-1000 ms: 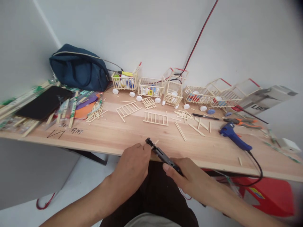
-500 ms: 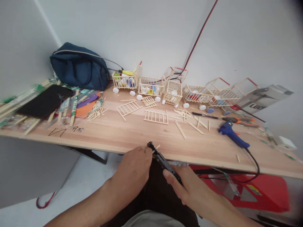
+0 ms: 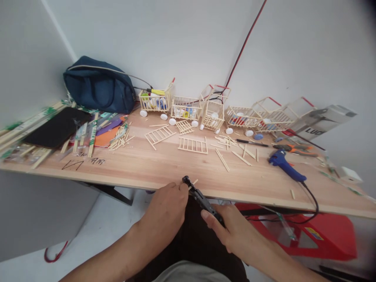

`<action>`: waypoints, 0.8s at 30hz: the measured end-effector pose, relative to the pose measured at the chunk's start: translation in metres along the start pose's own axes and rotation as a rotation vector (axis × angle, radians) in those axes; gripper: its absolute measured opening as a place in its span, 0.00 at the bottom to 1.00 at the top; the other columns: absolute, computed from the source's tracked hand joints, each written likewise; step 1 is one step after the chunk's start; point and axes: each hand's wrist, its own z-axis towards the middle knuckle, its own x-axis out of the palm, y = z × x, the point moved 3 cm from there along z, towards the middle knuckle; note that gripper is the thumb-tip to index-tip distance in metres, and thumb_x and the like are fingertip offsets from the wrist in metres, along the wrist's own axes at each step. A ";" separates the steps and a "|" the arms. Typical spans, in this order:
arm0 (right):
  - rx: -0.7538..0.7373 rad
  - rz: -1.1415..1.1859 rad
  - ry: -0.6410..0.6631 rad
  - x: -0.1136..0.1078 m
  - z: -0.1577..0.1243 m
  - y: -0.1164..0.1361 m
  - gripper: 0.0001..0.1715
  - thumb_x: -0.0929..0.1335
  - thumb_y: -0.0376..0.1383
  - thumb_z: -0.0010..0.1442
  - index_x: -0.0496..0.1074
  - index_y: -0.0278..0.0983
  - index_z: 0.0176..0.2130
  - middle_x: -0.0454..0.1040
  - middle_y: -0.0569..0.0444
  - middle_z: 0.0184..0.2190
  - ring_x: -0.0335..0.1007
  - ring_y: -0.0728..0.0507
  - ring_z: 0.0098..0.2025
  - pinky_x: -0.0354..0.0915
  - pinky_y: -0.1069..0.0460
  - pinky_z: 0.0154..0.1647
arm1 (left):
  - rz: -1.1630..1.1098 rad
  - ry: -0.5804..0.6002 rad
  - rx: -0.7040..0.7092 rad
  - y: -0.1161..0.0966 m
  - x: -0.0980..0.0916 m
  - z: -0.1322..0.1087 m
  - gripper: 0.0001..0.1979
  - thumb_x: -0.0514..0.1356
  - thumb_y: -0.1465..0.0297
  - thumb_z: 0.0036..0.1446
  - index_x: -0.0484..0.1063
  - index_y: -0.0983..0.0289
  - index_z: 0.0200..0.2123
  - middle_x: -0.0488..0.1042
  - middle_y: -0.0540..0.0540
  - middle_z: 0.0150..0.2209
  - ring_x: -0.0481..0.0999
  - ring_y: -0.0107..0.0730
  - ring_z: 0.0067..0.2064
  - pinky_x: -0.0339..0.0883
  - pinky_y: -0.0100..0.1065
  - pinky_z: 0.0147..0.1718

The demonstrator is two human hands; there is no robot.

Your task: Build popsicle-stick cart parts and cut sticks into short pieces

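Note:
At the table's front edge, my left hand (image 3: 170, 203) is closed, pinching a thin wooden stick (image 3: 196, 181). Most of the stick is hidden by the fingers; its pale end shows past the tool. My right hand (image 3: 232, 227) is wrapped around the handles of black pliers (image 3: 202, 200), which look like a multi-tool. The pliers' head touches or nearly touches the stick, right beside my left fingertips. Beyond the hands lie two small ladder-like stick frames, one (image 3: 193, 145) in the middle and another (image 3: 160, 136) to its left.
Miniature wooden carts (image 3: 185, 108) line the wall. Loose sticks (image 3: 223, 159) lie right of centre, near a blue glue gun (image 3: 286, 166) and orange-handled pliers (image 3: 296, 149). A blue bag (image 3: 100, 86), a black tablet-like slab (image 3: 55, 127) and wrapped sticks (image 3: 93, 135) occupy the left.
The view has shifted slightly. Both hands, the stick and the pliers keep nearly the same position, and both grips look unchanged.

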 end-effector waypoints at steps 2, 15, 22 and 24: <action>0.068 0.041 0.044 0.000 0.001 -0.004 0.32 0.53 0.57 0.65 0.66 0.36 0.32 0.68 0.54 0.20 0.64 0.49 0.15 0.57 0.55 0.16 | -0.005 -0.012 -0.001 0.001 0.000 0.000 0.24 0.46 0.84 0.55 0.66 0.65 0.53 0.76 0.59 0.41 0.76 0.42 0.40 0.71 0.41 0.39; -0.199 -0.284 -0.252 -0.074 0.054 0.032 0.32 0.54 0.58 0.64 0.61 0.37 0.24 0.64 0.56 0.19 0.58 0.49 0.22 0.48 0.53 0.25 | 0.093 -0.367 -0.155 0.029 -0.041 0.054 0.10 0.47 0.75 0.64 0.68 0.64 0.38 0.74 0.57 0.31 0.75 0.39 0.35 0.64 0.35 0.32; -0.402 -0.284 -0.258 -0.051 0.107 0.080 0.32 0.56 0.55 0.66 0.68 0.35 0.26 0.66 0.54 0.20 0.56 0.49 0.23 0.47 0.53 0.25 | 0.166 -0.395 -0.363 0.083 -0.057 0.038 0.12 0.47 0.72 0.65 0.70 0.66 0.40 0.77 0.60 0.34 0.77 0.43 0.39 0.63 0.36 0.35; -0.432 -0.272 -0.274 -0.048 0.121 0.101 0.32 0.56 0.55 0.65 0.69 0.35 0.26 0.66 0.54 0.20 0.56 0.49 0.22 0.47 0.53 0.24 | 0.194 -0.417 -0.420 0.100 -0.071 0.033 0.12 0.47 0.72 0.64 0.71 0.66 0.41 0.77 0.61 0.35 0.77 0.44 0.39 0.62 0.36 0.35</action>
